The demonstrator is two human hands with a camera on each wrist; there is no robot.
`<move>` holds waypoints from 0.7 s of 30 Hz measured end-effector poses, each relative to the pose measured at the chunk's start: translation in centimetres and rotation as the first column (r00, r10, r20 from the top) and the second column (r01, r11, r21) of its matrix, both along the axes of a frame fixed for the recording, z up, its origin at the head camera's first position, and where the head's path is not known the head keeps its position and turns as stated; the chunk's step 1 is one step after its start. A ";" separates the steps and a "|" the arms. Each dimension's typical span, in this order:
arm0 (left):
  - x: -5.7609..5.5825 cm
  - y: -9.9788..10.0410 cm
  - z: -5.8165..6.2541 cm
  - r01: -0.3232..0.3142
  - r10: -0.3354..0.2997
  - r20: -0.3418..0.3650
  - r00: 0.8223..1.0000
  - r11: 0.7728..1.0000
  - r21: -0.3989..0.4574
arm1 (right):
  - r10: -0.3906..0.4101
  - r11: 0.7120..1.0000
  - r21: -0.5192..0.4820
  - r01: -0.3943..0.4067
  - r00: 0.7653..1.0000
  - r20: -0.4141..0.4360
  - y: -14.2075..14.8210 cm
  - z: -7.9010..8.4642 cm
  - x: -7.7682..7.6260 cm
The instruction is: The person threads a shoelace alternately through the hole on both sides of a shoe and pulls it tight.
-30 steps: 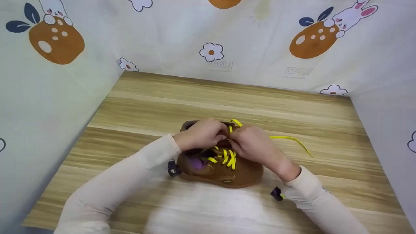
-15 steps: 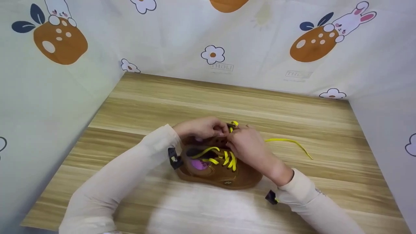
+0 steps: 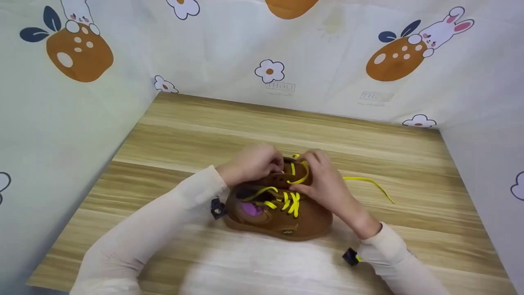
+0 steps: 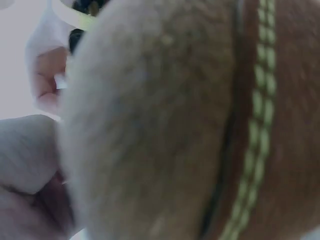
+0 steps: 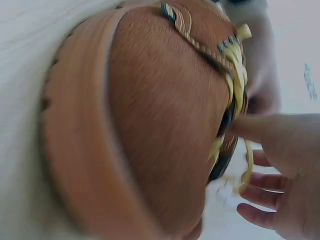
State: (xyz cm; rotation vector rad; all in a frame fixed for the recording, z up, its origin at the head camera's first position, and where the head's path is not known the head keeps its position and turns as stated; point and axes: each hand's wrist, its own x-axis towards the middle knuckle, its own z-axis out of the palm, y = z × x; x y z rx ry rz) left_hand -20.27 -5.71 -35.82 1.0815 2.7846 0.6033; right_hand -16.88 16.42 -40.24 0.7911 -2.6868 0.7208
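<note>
A brown shoe (image 3: pixel 311 219) with yellow laces (image 3: pixel 294 205) and a purple patch (image 3: pixel 251 209) stands with its toe to the right. My left hand (image 3: pixel 260 164) reaches over the shoe's opening, its curled fingers gripping the far flap (image 3: pixel 278 179), where bare eyelets show. Spread over the lacing, my right hand (image 3: pixel 327 178) has its thumb against the shoe and its fingertips at a yellow lace loop (image 3: pixel 303 179) coming out of that flap. In the right wrist view the loop hangs by loosely bent fingers (image 5: pixel 265 195). The shoe's heel (image 4: pixel 150 125) fills much of the left wrist view.
The shoe rests on a wood-grain table (image 3: pixel 204 119). A loose yellow lace end (image 3: pixel 374 186) trails over the table at the right. Patterned cloth walls (image 3: pixel 221 53) enclose the back and sides. Small black cubes (image 3: pixel 351 257) hang at the wrists.
My right hand has drawn away from the left and spread its fingers, so a lace loop now shows at the far flap. The left hand stays at the flap.
</note>
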 end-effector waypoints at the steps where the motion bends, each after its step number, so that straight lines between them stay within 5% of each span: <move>1: 0.2 -0.3 0.3 -0.032 0.032 -0.037 0.999 0.999 -0.002 | -0.009 0.999 -0.038 0.011 0.999 0.054 0.5 -0.4 -0.1; 5: 0.5 -1.5 1.6 -0.170 0.173 -0.123 0.977 0.985 0.038 | -0.018 0.988 -0.148 0.054 0.972 0.236 1.9 -1.9 -0.4; 9: 0.6 -2.6 2.1 -0.249 0.258 -0.151 0.954 0.966 0.075 | -0.001 0.980 -0.191 0.056 0.961 0.275 2.1 -2.5 -0.4; 15: 0.8 -3.1 1.7 -0.224 0.230 -0.105 0.968 0.973 0.062 | -0.025 0.974 -0.210 0.082 0.964 0.263 1.1 -2.9 -0.3; 21: 0.8 -3.4 1.5 -0.172 0.175 -0.010 0.985 0.977 0.125 | -0.047 0.938 -0.298 0.177 0.917 0.397 0.3 -3.1 -0.2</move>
